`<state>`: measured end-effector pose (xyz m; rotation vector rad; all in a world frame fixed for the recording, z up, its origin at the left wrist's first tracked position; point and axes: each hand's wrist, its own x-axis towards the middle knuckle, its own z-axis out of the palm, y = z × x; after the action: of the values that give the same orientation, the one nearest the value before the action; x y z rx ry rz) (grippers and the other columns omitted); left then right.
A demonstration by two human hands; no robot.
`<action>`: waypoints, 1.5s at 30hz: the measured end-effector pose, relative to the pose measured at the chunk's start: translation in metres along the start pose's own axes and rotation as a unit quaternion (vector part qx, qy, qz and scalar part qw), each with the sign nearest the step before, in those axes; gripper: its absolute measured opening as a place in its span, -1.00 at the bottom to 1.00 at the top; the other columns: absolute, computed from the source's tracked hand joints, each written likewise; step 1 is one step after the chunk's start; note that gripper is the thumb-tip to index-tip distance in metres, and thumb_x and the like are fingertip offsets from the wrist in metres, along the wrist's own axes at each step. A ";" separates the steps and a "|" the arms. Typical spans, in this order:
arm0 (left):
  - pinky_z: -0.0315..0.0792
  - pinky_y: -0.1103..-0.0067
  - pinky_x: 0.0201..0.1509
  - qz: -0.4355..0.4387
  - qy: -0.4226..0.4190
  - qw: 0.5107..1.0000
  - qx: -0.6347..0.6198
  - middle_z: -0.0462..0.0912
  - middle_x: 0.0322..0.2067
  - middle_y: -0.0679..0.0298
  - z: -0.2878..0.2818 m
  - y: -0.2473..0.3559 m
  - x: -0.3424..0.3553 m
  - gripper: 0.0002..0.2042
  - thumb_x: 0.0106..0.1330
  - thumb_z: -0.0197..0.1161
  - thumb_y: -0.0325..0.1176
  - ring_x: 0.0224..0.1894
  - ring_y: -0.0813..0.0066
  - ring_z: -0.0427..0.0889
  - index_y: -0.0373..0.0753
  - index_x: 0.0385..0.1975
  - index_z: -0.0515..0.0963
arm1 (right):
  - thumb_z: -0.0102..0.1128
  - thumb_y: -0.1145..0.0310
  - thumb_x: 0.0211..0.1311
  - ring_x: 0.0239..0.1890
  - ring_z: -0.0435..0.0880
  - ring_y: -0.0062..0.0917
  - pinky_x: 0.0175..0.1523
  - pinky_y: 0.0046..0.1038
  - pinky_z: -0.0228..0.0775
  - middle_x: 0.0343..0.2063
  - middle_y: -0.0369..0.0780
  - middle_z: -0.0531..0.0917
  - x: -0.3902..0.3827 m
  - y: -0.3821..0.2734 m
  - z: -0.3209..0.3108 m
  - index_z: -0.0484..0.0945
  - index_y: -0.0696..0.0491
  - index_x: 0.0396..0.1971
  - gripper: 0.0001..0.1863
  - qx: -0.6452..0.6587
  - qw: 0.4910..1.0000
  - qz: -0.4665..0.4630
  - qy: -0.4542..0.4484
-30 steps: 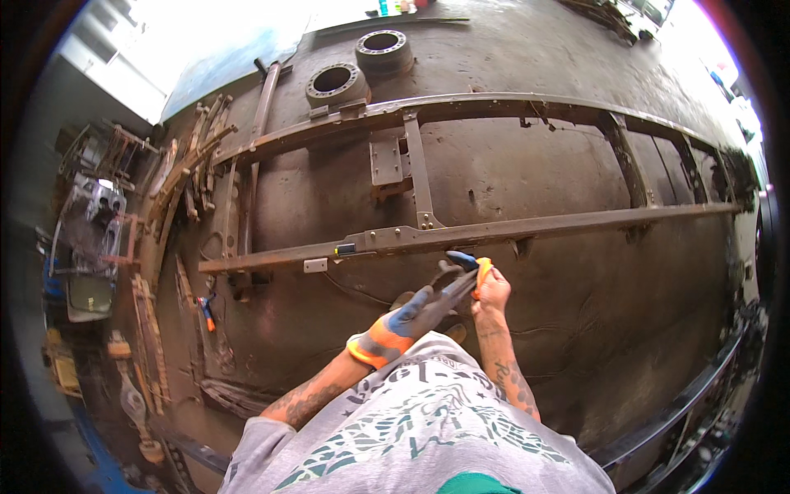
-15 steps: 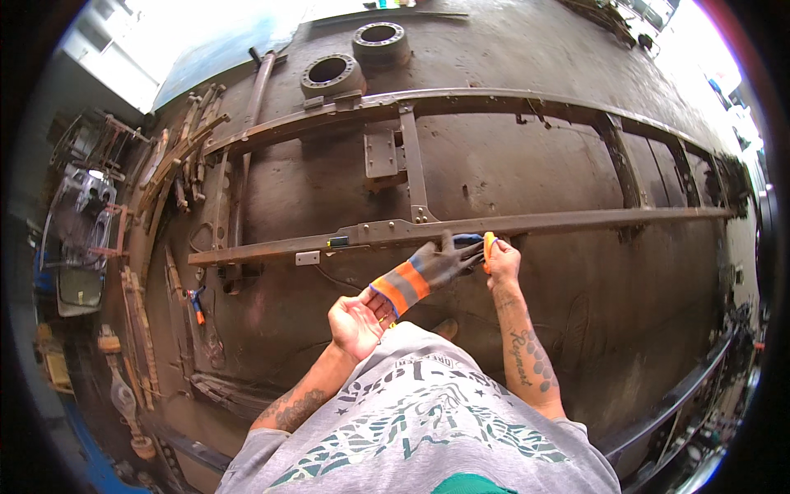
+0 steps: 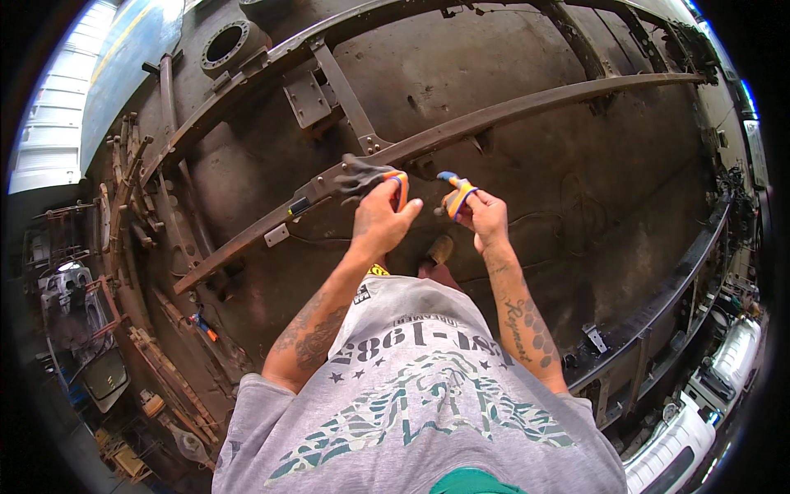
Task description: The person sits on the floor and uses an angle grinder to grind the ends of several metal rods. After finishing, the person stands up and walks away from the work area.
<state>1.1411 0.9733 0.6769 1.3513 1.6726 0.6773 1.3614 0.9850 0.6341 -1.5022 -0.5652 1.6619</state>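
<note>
Gloves are the worry: left hand (image 3: 380,221) grips a grey knit glove with orange-and-blue cuff (image 3: 366,177); right hand (image 3: 485,216) pinches its rolled-up mate (image 3: 455,195); either could likely slip onto the rusty steel tank (image 3: 527,165) beside the angle-iron rail (image 3: 494,115).

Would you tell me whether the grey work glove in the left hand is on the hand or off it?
Off. The left hand is bare and pinches the grey glove by its orange cuff, so the glove hangs loose.

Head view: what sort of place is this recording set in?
Probably a heavy metalwork or repair yard. The person stands on a large rusty steel tank with welded rails and a flanged port; scrap metal lies alongside. Both hands hold a work glove.
</note>
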 end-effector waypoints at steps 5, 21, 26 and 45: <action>0.55 0.24 -0.12 -0.009 -0.029 0.999 0.024 0.67 -0.29 -0.01 0.048 -0.028 0.003 -0.66 0.13 0.48 -0.23 -0.21 0.01 0.70 -0.30 -0.19 0.61 | 0.23 0.40 0.43 -0.35 0.72 -0.63 -0.24 -0.52 0.66 -0.33 -0.27 0.75 0.006 0.053 0.027 0.71 0.20 -0.22 -0.82 0.020 0.997 0.074 -0.012; 0.51 0.57 -0.29 -0.096 0.176 0.951 -0.236 0.68 -0.45 0.33 0.094 -0.205 0.166 -0.85 0.18 0.24 -0.54 -0.40 0.62 0.64 -0.30 -0.26 0.66 | 0.09 0.37 0.57 -0.04 0.74 -0.45 0.09 -0.42 0.65 -0.03 -0.11 0.73 0.123 0.117 0.070 0.59 0.31 0.08 -0.68 -0.018 0.998 -0.053 -0.005; 0.64 0.47 0.03 -0.213 0.174 0.697 -0.662 0.68 -0.09 0.29 0.074 -0.246 0.202 -0.75 0.39 0.22 -0.57 -0.06 0.47 0.70 -0.20 0.03 0.52 | 0.19 0.39 0.51 -0.12 0.73 -0.57 -0.01 -0.53 0.61 -0.11 -0.19 0.74 0.147 0.156 0.035 0.63 0.26 0.05 -0.72 -0.088 0.996 -0.004 0.034; 0.53 0.31 0.08 -0.066 0.152 0.867 0.470 0.62 -0.06 0.26 -0.048 -0.492 0.153 -0.65 0.18 0.48 -0.23 0.09 0.19 0.59 -0.06 -0.05 0.60 | 0.29 0.33 0.43 -0.23 0.72 -0.65 -0.11 -0.58 0.59 -0.19 -0.26 0.76 0.083 0.304 0.001 0.66 0.17 0.02 -0.71 -0.219 0.954 0.203 -0.009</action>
<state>0.8502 0.9931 0.2493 1.8017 2.4897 -0.0783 1.2828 0.8772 0.3487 -2.0329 -0.7044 1.9475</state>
